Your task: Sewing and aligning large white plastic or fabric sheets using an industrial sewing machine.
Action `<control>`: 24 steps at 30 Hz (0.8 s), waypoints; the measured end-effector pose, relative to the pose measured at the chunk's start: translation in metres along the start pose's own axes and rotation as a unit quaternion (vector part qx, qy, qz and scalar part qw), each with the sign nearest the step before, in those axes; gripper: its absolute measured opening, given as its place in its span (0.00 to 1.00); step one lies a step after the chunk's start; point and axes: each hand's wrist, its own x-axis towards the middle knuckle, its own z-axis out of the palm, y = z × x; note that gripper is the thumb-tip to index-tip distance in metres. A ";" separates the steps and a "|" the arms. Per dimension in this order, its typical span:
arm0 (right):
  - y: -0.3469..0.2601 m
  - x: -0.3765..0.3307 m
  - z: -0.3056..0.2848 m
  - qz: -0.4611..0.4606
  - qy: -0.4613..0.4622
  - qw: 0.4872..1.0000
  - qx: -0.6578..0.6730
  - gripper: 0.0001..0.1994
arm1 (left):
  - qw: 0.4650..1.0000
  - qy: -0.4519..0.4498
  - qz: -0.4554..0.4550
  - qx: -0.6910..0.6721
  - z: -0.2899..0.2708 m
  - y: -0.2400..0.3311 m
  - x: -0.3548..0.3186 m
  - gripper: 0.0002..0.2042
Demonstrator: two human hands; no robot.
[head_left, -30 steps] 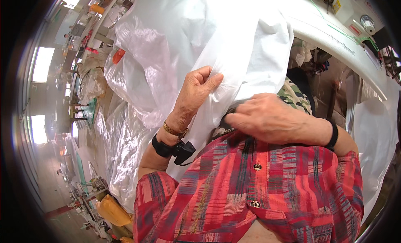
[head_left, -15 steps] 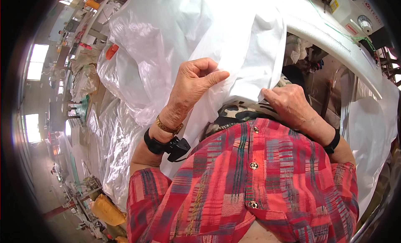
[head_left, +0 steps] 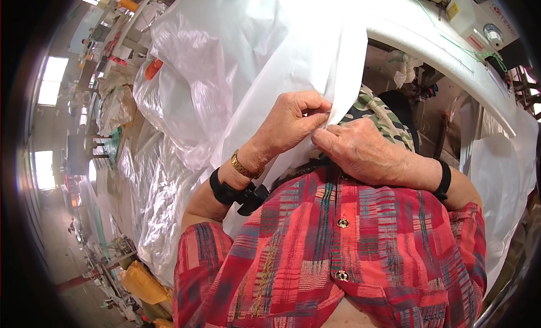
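A large sheet of thin white fabric (head_left: 270, 69) drapes from the white table toward my lap. Its edge comes down between my hands. My left hand (head_left: 293, 120) pinches that edge between thumb and fingers. Just below and to the right, my right hand (head_left: 360, 147) grips the same edge close to the left fingertips. The two hands nearly touch. The fabric's lowest corner is hidden behind my fingers.
A white table edge (head_left: 445, 57) curves across the right, with a sewing machine (head_left: 484, 23) at the far right. Shiny clear plastic sheeting (head_left: 158, 198) hangs at the left. A yellow bundle (head_left: 145, 283) lies lower left. More white fabric (head_left: 496, 187) hangs at the right.
My right hand has moved left to meet the left hand, bringing the fabric edge with it. The left hand has shifted slightly right. More of the camouflage cloth on my lap now shows.
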 end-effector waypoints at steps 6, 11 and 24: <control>-0.005 0.004 0.000 -0.013 0.026 1.000 -0.003 0.05 | 0.996 -0.026 -0.059 -0.055 -0.001 0.002 0.002 0.08; -0.007 0.007 0.005 -0.052 0.000 0.998 -0.034 0.05 | 0.994 -0.050 -0.058 -0.078 0.002 0.009 0.000 0.11; 0.061 0.013 0.008 0.143 0.474 0.813 0.307 0.16 | 0.990 0.109 -0.086 -0.031 -0.028 0.033 -0.012 0.07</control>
